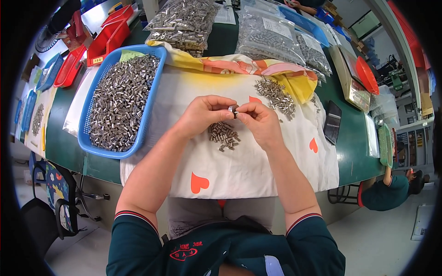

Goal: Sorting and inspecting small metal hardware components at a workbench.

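Observation:
My left hand (206,114) and my right hand (261,123) meet over the white cloth (248,170), thumbs and fingertips pinched together. Between them is a small shiny metal cylinder (231,109), partly covered by the fingers. Whether a second small part is in the right fingertips I cannot make out. Just below the hands lies a loose pile of short metal cylinders (224,136). Farther right on the cloth another pile of such cylinders (276,97) is spread out. A blue plastic basket (84,133) full of them stands to the left.
Clear bags of metal parts (182,25) and more bags (267,37) lie at the back of the green table (64,147). A black phone (332,122) and a scale with a red dish (367,75) are at right. Red bins (108,39) stand far left. Another person (389,191) sits at right.

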Motion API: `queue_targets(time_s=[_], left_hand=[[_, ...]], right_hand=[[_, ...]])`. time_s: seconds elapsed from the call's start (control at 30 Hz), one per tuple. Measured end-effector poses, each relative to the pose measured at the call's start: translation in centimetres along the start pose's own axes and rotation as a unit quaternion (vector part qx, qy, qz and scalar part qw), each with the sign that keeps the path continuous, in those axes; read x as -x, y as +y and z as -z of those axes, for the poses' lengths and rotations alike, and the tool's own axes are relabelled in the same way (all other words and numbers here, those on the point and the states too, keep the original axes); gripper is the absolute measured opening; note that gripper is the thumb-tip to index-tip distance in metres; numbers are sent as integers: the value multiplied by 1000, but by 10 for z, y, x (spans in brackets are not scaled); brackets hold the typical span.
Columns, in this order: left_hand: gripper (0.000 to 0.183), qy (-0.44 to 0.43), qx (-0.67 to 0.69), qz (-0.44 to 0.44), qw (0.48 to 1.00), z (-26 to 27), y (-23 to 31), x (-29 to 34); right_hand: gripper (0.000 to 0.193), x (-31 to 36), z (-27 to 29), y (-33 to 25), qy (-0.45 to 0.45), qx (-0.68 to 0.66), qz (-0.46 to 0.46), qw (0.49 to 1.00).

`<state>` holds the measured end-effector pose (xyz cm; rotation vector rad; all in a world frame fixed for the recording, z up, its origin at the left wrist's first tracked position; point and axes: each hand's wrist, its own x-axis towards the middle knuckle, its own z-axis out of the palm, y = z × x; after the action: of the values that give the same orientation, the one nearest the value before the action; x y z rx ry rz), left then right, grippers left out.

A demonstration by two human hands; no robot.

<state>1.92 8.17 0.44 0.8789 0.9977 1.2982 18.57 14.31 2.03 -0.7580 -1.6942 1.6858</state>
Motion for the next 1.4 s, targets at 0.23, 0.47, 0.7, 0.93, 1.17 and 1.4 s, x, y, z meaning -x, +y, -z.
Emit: queue_targets(time_s=[0.23, 0.47, 0.7, 0.93, 1.17, 1.4], left_hand=[[28, 5, -8, 2, 1000, -3, 1, 2], [28, 21, -57, -3, 998, -2, 4, 4], [27, 16, -124, 18, 992, 0, 1, -1], [26, -7, -174, 61, 983, -5, 3, 0], [26, -14, -132, 52, 990, 1, 2, 2], [29, 2, -51, 8, 999, 4, -1, 0]], right_hand=[[8, 4, -10, -10, 55, 229, 127, 963], [8, 3, -2, -6, 34, 217, 108, 970], [10, -3, 13, -8, 45, 184, 42, 981], [11, 12, 81, -20, 156, 473, -46, 866], [9, 22, 74, 1, 95, 608, 24, 788], [8, 2, 8, -22, 22, 266, 52, 962]])
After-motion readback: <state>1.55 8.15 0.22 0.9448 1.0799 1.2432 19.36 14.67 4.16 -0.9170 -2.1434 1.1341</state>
